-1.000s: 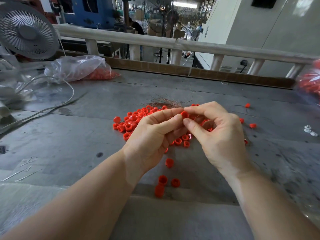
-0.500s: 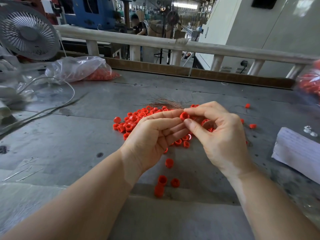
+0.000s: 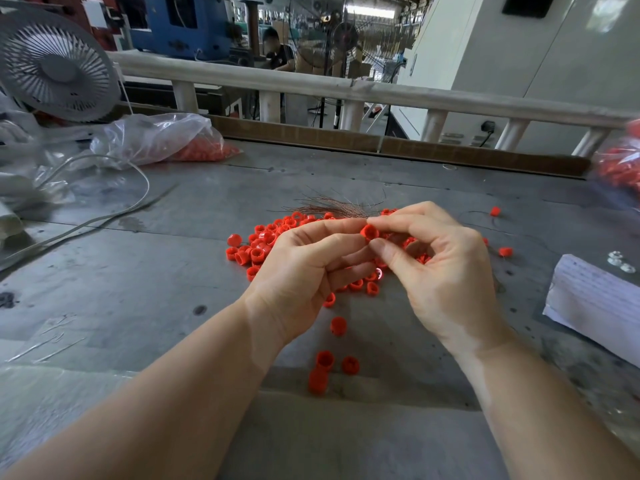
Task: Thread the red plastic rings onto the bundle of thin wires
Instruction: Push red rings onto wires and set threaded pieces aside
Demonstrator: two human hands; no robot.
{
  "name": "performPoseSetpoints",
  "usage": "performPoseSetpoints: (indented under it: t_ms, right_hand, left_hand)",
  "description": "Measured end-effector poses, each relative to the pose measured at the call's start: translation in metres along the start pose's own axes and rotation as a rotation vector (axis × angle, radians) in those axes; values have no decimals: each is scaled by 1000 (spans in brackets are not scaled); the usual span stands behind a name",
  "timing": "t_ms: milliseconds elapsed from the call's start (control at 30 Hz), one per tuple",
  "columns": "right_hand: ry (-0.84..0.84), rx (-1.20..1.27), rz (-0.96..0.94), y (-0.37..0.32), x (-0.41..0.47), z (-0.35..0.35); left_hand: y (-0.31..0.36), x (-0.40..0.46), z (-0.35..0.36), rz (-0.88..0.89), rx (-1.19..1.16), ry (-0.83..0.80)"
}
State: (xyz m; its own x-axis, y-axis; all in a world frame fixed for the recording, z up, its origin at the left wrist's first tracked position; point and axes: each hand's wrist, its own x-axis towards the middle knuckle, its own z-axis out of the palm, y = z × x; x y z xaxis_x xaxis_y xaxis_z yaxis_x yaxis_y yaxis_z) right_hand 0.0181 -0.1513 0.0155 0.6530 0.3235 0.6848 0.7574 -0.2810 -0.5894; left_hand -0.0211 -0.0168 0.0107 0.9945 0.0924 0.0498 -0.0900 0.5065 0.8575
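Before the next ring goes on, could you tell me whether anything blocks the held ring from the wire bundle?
Nothing visible does. The red ring sits pinched between both hands' fingertips, right beside the wire bundle fanning out behind them.

Small round plastic ring [image 3: 369,233], pinched between fingertips: bright orange-red, plain. 
Loose heap of like plastic rings [image 3: 263,245]: the same red throughout. 
Fanned bundle of thin wires [image 3: 334,206]: coppery brown, possibly reddish; too fine to tell surely. 
Flat worn metal tabletop [image 3: 138,271]: dull grey, mottled with dark stains and pale scuffs. 
Crumpled clear plastic bag [image 3: 156,136]: colourless, red contents showing through. 
Round desk fan [image 3: 57,69]: pale grey with a radial-spoke grille. 
Folded paper sheet [image 3: 595,296]: white with faint lines. 
Horizontal rail [image 3: 346,90]: cream-white.
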Motion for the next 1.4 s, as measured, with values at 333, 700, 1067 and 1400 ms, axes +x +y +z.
performPoseSetpoints:
  t_ms: [333, 700, 1067, 1400]
  right_hand:
    - [30, -2, -14, 0, 0, 0]
    - [22, 29, -18, 0, 0, -1]
    - [46, 163, 92, 5, 2, -2]
    - [18, 121, 102, 5, 4, -4]
  left_hand:
    - [0, -1, 0, 53, 76, -23]
    - [-1, -2, 0, 64, 93, -24]
    - [0, 1, 1, 17, -48, 18]
    - [1, 2, 1, -15, -120, -3]
